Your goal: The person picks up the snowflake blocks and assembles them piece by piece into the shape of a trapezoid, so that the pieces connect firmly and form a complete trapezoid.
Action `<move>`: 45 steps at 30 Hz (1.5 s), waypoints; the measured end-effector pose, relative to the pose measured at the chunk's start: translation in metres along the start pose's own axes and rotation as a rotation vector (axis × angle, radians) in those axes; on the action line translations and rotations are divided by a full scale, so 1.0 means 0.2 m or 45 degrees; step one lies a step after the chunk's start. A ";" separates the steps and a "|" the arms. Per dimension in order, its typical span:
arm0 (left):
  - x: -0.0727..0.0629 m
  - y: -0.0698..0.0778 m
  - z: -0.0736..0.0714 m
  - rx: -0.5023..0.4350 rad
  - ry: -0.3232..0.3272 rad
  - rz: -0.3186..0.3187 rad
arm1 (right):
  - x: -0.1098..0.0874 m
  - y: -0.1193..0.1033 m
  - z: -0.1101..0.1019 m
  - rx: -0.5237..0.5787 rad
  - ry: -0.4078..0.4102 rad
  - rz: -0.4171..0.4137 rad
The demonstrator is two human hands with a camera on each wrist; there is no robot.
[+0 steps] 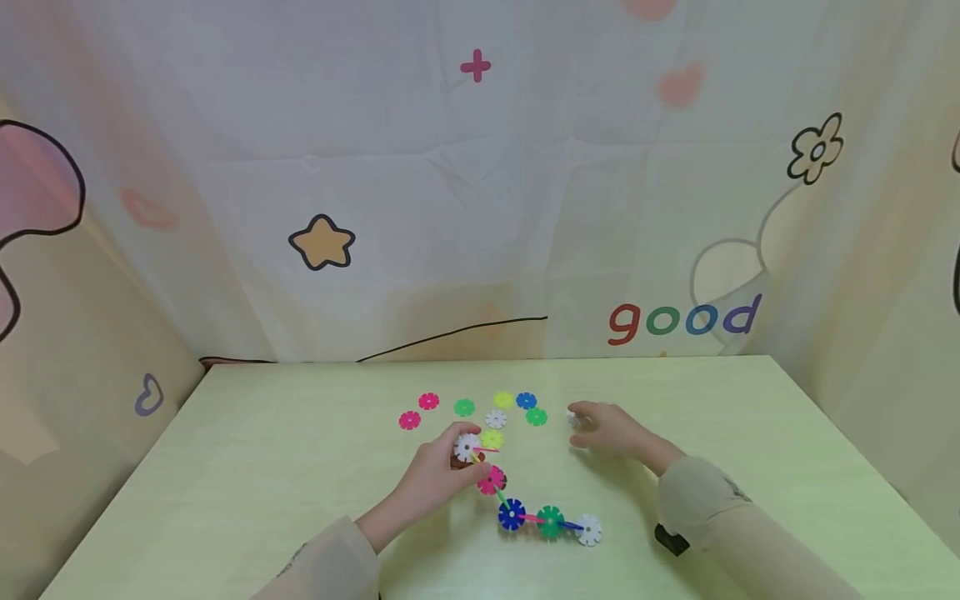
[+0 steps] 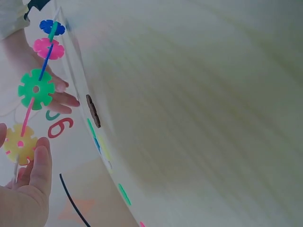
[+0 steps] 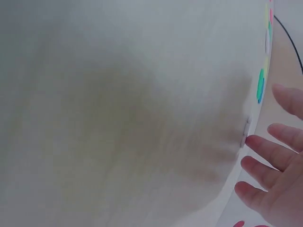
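1. Head: the left hand (image 1: 438,471) holds a chain of multicoloured notched plastic discs (image 1: 512,514) over the pale bench (image 1: 727,408); the right hand (image 1: 606,431) is at a white notched disc (image 1: 572,420).
2. Left wrist: left fingers (image 2: 42,161) pinch the chain's yellow disc (image 2: 24,147).
3. Right wrist: right fingers (image 3: 272,153) spread wide beside the white disc; contact unclear.

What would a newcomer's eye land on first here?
Probably the chain of coloured discs, low and central in the head view, held by the left hand. Next, the right hand at a white disc, then the colourful "good" on the backdrop behind.
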State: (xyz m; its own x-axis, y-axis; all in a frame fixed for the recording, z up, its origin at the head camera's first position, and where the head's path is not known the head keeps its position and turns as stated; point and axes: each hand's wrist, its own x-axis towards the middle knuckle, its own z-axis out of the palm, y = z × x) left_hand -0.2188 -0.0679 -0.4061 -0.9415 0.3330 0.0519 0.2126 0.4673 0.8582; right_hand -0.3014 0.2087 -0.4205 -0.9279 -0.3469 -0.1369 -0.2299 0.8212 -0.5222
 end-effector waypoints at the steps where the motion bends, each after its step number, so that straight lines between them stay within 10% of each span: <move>1: 0.00 0.00 0.00 0.003 -0.001 0.001 | -0.01 -0.01 0.00 0.015 -0.007 0.004; 24: 0.00 0.01 0.00 0.020 -0.019 -0.023 | -0.01 -0.01 0.03 -0.074 0.013 0.031; 45: 0.00 0.00 -0.01 0.008 -0.023 -0.020 | -0.09 -0.09 0.02 0.323 0.006 -0.074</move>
State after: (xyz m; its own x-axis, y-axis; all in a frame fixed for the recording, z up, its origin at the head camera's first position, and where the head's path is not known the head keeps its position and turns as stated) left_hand -0.2188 -0.0692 -0.4045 -0.9398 0.3404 0.0294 0.1998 0.4778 0.8554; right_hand -0.2798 0.1994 -0.4119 -0.9169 -0.3872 -0.0969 -0.2022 0.6599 -0.7237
